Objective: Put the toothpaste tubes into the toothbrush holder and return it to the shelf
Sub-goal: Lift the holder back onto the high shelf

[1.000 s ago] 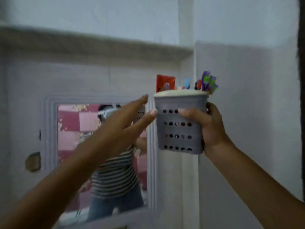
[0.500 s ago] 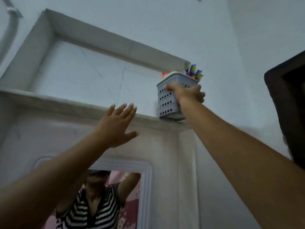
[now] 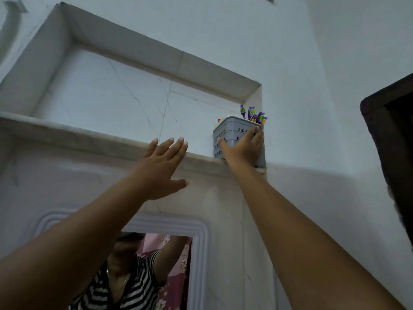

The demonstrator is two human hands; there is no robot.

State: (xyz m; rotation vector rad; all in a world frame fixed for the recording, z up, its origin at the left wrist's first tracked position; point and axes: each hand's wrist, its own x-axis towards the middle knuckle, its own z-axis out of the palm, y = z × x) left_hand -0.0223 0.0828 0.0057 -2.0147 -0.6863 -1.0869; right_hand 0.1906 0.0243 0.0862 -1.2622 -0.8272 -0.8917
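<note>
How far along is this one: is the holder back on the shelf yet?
Done: the holder stands on the shelf at its right end, something red poking out. In hand: the right hand is on it. Left: let go. The left hand is empty.

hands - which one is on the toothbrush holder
The right hand, wrapped on the grey toothbrush holder on the shelf; the left hand is spread open, empty.

Both arms raised — left hand [image 3: 162, 168] spread, right hand [image 3: 242, 148] cupped.
</note>
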